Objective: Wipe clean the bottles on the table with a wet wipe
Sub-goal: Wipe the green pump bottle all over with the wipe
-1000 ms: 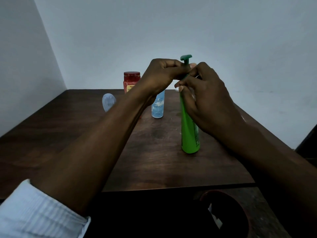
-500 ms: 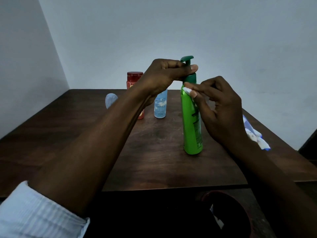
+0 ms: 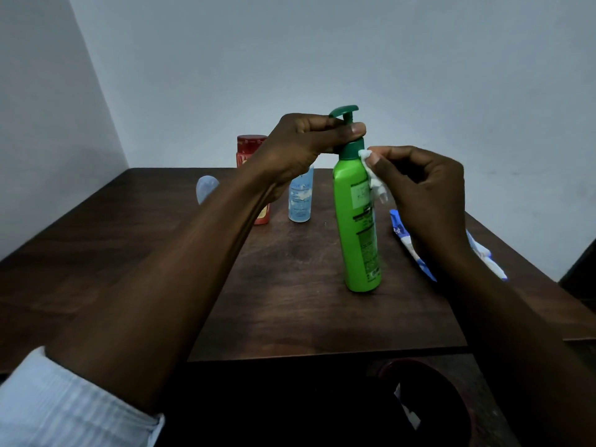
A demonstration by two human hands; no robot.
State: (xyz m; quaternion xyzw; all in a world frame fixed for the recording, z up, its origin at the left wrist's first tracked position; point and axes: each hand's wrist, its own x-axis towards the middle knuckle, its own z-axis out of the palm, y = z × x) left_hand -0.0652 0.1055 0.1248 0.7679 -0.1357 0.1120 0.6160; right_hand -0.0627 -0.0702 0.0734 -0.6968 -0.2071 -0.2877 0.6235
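Fingers of your right hand pinch the wet wipe against the green bottle on the dark table; left hand grips its pump.

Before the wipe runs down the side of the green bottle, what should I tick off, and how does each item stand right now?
1. Green pump bottle upright on the table: ok.
2. Left hand grips the pump neck to steady it: ok.
3. Wet wipe pinched in the right hand and touching the bottle's shoulder: ok.
4. Bottle's right side free of the wipes pack: ok, they look apart.
5. Wipe damp enough: cannot tell.
6. Blue bottle and red jar already wiped: cannot tell.
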